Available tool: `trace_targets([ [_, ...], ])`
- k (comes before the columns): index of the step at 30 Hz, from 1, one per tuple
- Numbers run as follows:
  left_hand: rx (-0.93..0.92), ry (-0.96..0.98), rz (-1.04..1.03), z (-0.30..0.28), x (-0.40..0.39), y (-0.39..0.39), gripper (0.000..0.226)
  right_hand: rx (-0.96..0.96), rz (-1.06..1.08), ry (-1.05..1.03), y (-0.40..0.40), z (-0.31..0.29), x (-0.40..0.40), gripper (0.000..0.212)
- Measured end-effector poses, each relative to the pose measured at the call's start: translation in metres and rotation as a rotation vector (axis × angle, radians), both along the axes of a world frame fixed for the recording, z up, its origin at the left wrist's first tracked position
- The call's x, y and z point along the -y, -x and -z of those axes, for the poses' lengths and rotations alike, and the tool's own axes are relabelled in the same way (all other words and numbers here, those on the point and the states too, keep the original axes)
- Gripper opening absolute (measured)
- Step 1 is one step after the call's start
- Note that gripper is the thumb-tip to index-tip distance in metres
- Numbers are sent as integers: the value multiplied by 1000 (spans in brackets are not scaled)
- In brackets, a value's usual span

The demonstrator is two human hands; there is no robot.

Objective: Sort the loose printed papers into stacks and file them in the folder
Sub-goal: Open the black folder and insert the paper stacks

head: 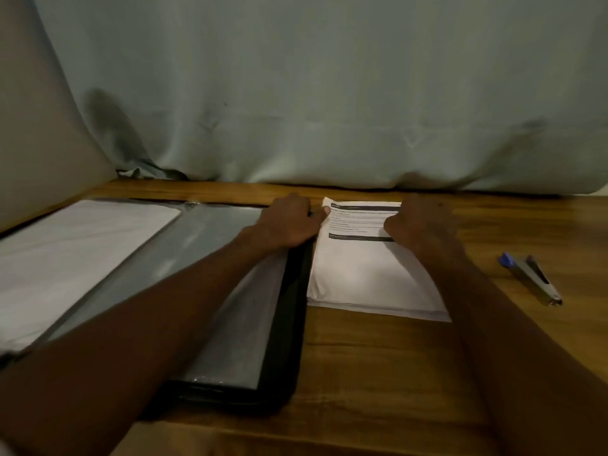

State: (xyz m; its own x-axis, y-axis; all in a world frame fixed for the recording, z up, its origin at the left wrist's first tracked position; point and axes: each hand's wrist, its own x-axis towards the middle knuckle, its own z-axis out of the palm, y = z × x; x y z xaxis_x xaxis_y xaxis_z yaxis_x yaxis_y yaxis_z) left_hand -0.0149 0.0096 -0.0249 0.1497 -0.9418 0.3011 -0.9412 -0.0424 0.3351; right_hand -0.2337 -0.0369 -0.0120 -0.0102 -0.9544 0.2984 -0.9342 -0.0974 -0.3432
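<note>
Head view, looking down over two bare forearms reaching forward across a wooden worktop (378, 373). At left, an open black folder (283, 324) lying flat, with clear plastic sleeves; a white sheet (75, 251) inside the far-left sleeve, a greyer sleeve (204, 258) beside it toward the middle. Just right of the folder, touching or nearly touching its edge, a stack of printed papers (362, 274) lying flat on the wood, top page white with dark header bars and lines of small text, too blurred to read. Left hand (289, 222) at the folder's top right corner, fingers curled, thumb tip pressing on the upper left corner of the stack. Right hand (421, 222) on the upper right part of the stack, fingers curled under, apparently pinching the top pages' edge, though the grip itself hidden by the knuckles. Farther right, well apart from the papers, a grey stapler (539, 281) and a blue pen (508, 260) beside it. Behind the worktop, a pale green curtain (329, 93) hanging down to the back edge.
</note>
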Motion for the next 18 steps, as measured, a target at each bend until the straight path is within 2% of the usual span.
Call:
trace_targets([
  [3,131,24,-162,0,14,25,56,12,55,-46,4,3,4,45],
  [6,97,72,-252,8,21,39,44,56,105,-61,8,5,12,50],
  [8,-4,116,-289,12,26,39,34,103,109,-61,10,4,18,51],
  [10,-211,163,-315,13,29,34,21,132,102,-61,11,3,20,50],
  [13,-426,230,-313,12,28,30,14,152,111,37,11,1,19,38],
  [18,-609,447,-90,9,22,32,2,228,108,159,15,-6,14,26],
])
